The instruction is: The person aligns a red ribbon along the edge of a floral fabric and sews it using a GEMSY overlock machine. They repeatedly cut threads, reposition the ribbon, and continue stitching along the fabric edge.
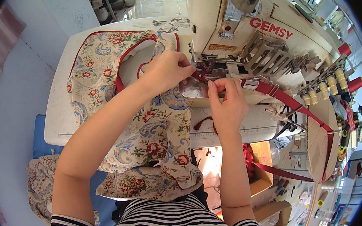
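My left hand [167, 71] reaches over a floral tapestry fabric piece [144, 122] edged in dark red, its thumb and fingertips pinched at the cloth's edge beside the sewing machine's [217, 24] presser foot. Just to the right, my right hand [229, 104] has thumb and forefinger pressed together at the metal binding guide; what lies between them is too small to make out. Dark red binding tape [276, 91] runs into this guide from the right. A shiny metal plate [193, 88] shows between the hands. The fabric spreads over the white table [57, 113] and hangs onto my lap.
Thread cones [331, 84] stand on the machine's right side. The tape passes round a cardboard disc [319, 141] near a cardboard box [262, 183] below. Red scraps [204, 123] lie at the table's front edge. More floral fabric [42, 178] rests on a blue surface at lower left.
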Action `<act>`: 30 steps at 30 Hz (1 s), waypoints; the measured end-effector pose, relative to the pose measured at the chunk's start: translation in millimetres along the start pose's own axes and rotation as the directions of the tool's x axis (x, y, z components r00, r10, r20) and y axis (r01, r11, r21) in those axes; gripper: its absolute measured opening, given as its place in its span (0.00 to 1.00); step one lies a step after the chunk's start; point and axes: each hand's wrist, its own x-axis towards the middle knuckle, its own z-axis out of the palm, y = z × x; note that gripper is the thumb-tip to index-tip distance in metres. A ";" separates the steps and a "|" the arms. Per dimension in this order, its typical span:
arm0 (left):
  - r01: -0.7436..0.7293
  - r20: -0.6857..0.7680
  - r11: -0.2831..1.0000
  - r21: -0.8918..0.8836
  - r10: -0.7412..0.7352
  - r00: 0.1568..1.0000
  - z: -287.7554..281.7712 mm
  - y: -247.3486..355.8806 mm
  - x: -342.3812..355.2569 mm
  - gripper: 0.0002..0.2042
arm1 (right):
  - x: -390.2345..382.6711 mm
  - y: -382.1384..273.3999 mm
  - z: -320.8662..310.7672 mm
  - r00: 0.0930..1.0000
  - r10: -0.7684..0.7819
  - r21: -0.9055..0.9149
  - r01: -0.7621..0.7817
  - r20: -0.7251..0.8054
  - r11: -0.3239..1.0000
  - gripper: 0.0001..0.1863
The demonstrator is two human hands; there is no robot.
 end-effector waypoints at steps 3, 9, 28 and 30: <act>-0.004 -0.013 1.000 0.006 0.004 1.000 1.6 -2.7 2.3 0.12 | 0.0 -0.8 -0.1 1.000 0.000 -0.002 0.000 0.000 1.000 0.07; -0.002 -0.024 1.000 0.002 0.002 1.000 4.3 -4.7 4.4 0.12 | -0.3 -0.4 0.4 1.000 -0.011 0.003 0.011 -0.009 1.000 0.07; -0.070 -0.087 0.997 -0.028 0.067 0.994 6.6 -5.5 -0.4 0.14 | -0.2 -1.2 0.3 1.000 -0.012 0.005 0.012 -0.014 1.000 0.07; -0.067 -0.085 0.997 -0.029 0.064 0.994 6.1 -4.5 -0.9 0.14 | -0.1 -0.5 0.7 1.000 -0.020 0.002 0.020 -0.019 1.000 0.07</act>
